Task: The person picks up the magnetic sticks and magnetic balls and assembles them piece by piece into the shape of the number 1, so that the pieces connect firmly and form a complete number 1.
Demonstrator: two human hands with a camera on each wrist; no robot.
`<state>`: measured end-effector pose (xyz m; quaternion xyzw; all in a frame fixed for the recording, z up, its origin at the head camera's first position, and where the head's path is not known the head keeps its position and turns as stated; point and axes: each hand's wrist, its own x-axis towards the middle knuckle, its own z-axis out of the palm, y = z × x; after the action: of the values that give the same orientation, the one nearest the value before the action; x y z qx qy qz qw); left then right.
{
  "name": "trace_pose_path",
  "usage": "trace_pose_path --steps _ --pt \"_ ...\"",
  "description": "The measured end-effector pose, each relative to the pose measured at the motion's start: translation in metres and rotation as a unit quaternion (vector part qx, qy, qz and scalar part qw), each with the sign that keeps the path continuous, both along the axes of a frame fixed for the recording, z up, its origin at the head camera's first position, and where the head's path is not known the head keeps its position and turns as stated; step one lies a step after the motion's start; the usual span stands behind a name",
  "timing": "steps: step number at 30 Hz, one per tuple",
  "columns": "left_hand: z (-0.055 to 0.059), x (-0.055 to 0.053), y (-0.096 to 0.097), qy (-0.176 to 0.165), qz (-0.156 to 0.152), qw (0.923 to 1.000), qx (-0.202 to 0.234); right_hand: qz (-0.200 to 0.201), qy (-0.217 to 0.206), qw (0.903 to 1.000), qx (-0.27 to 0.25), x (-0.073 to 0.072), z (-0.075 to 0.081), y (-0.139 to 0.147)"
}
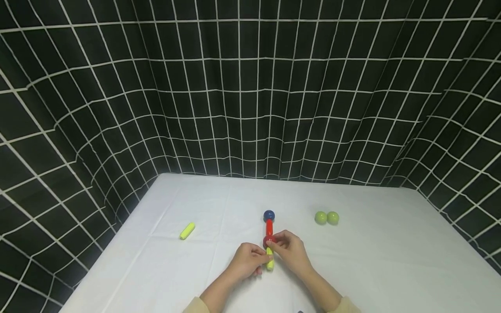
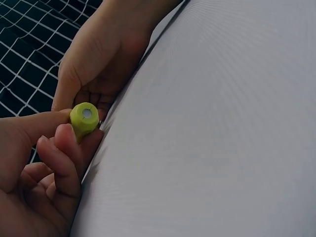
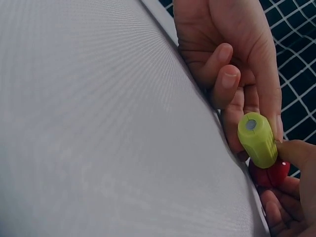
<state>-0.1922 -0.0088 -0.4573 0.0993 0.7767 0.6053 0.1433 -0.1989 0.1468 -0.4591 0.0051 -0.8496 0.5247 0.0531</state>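
A line of toy pieces lies on the white cloth in the head view: a blue ball (image 1: 268,215) at the far end, a red rod (image 1: 269,227), a red ball (image 1: 268,241) and a yellow-green rod (image 1: 270,264) nearest me. My left hand (image 1: 247,262) pinches the yellow-green rod between thumb and fingers. With thumb and fingertips my right hand (image 1: 291,254) grips the red ball from the right. A grey disc shows in the near end of the yellow-green rod (image 3: 257,140) in the right wrist view, and the red ball (image 3: 270,174) sits against its other end.
Another yellow-green rod (image 1: 187,231) lies on the left of the white-covered table (image 1: 156,278). Two light green balls (image 1: 326,218) sit side by side at the right, beyond my right hand. A black curtain with white grid lines (image 1: 250,108) surrounds the back and sides.
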Motion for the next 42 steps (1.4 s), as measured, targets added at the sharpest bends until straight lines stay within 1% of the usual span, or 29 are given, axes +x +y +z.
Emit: trace_pose_path --steps 8,16,25,33,42 --pt "0.0015 -0.0004 -0.0011 -0.006 -0.008 0.9999 0.001 -0.003 -0.004 0.9999 0.014 -0.0001 0.0030 -0.0010" --pt "0.0024 0.0010 -0.0002 0.015 -0.001 0.9998 -0.013 -0.005 0.000 1.0000 0.003 -0.0003 0.0008 0.0006" --pt "0.0034 0.0014 0.0001 0.025 0.001 0.9995 -0.020 0.000 0.003 1.0000 0.000 -0.0001 0.0003 0.0011" --pt "0.0026 0.0009 -0.0006 0.036 0.002 0.9987 -0.035 0.003 0.009 0.9999 0.011 -0.0006 0.0001 0.0002" --pt "0.0005 0.0002 0.0000 0.039 0.000 0.9986 -0.036 0.003 0.006 0.9997 0.022 0.0000 0.0023 -0.0002"
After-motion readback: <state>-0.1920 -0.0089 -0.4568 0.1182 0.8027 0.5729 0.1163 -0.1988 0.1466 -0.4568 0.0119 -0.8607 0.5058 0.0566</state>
